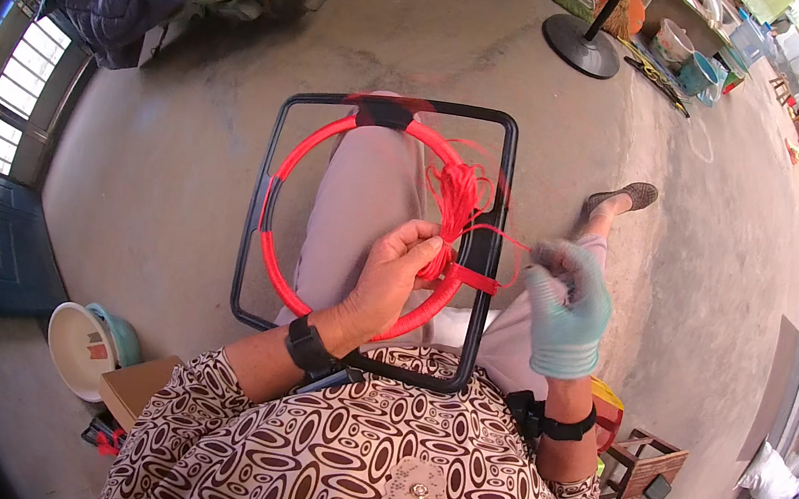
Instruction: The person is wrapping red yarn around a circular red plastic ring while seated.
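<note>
On the person's lap, seen from the head camera, a black square frame [258, 211] stands tilted, its far edge over the knees and its near edge against the patterned blouse. Inside the frame lies a red-wrapped ring [272, 233], its plane roughly matching the frame's, touching the frame's far edge at a black clip [384, 114].

Reaching in from below the frame, the left hand [396, 274] is bare, wrist banded in black, fingers curled toward the ring's right side; its grip is pinched together on a bundle of red cord [456, 202], whose long axis runs up and away from the hand toward the frame's far right corner.

Just right of the frame, the right hand [565, 307] wears a pale green glove, fist raised, grip closed on a thin red strand [512, 239] stretched sideways, nearly level, from the bundle across the frame's right edge.
</note>
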`<act>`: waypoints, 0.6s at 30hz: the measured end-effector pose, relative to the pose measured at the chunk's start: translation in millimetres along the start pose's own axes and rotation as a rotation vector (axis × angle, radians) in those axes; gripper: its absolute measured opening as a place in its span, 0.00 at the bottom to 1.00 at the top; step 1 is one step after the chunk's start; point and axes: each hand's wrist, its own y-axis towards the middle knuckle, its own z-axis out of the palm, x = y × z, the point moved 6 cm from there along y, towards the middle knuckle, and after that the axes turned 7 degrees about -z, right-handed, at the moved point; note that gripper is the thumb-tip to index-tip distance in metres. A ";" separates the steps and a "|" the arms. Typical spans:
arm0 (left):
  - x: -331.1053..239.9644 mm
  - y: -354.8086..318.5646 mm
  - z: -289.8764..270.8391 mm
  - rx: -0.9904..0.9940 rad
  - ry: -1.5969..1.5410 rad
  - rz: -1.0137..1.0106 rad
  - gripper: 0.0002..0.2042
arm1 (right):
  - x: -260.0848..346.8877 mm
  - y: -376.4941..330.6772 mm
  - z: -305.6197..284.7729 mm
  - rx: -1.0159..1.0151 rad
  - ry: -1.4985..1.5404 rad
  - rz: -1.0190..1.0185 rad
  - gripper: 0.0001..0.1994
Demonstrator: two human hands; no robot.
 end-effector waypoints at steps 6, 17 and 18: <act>12.2 10.4 -5.2 -0.003 0.186 0.010 0.08 | -51.6 -33.5 60.8 0.551 0.706 0.714 0.12; 19.1 9.2 4.2 0.066 -0.157 -0.184 0.09 | -73.9 -39.1 68.7 0.600 0.274 0.531 0.12; 19.1 6.8 4.9 0.095 -0.107 -0.225 0.08 | -80.6 -44.8 66.7 0.609 0.299 0.547 0.12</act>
